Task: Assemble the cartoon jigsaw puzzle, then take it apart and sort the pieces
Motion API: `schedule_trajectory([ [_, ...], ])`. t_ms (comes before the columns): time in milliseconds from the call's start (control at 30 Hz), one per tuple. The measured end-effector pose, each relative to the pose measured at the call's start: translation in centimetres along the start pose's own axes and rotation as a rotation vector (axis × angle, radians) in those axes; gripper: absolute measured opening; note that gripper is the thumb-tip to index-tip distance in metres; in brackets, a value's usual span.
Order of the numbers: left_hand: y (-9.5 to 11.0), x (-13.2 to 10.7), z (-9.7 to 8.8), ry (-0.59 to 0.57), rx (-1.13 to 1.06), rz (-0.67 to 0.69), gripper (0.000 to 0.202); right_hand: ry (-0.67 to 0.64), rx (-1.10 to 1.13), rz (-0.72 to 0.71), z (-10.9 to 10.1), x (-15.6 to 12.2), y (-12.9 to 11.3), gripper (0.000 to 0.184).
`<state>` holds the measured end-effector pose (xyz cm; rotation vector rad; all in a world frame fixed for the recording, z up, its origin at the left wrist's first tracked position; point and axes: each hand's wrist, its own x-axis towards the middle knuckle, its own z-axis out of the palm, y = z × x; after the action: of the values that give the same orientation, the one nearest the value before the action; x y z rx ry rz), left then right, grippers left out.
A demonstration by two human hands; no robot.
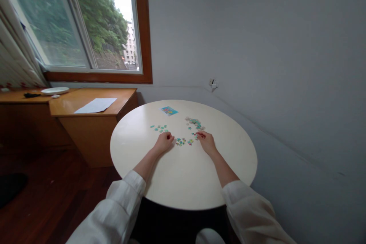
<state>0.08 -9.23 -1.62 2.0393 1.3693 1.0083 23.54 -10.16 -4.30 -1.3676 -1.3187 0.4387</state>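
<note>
Grey wall [257,38] backs a round white table [183,175] bearing puzzle pieces [196,122], left hand [164,142] curled closed, right hand [207,142] of unclear grip.

Both arms of a person in white sleeves [122,194] reach over a round, pale surface [183,179]. The left hand [164,142] is curled, and its contents cannot be made out. The right hand [206,142] has its fingertips close together beside small puzzle pieces [190,142]; whether one is held is too small to tell. Colourful pieces [180,142] lie between the hands, green pieces [161,127] beyond the left one, and a loose pile [195,122] beyond the right. Farther back lies a blue picture card [169,111]. Left of the surface, a wooden cabinet [85,133] bears a paper sheet [95,105]
</note>
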Motion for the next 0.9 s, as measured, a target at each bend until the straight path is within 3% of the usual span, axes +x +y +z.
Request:
schedule_trajectory([
  [900, -0.04, 0.05, 0.11, -0.005, -0.003, -0.005, 0.024, -0.181, -0.154, 0.000, -0.34, -0.60, -0.95, 0.015],
])
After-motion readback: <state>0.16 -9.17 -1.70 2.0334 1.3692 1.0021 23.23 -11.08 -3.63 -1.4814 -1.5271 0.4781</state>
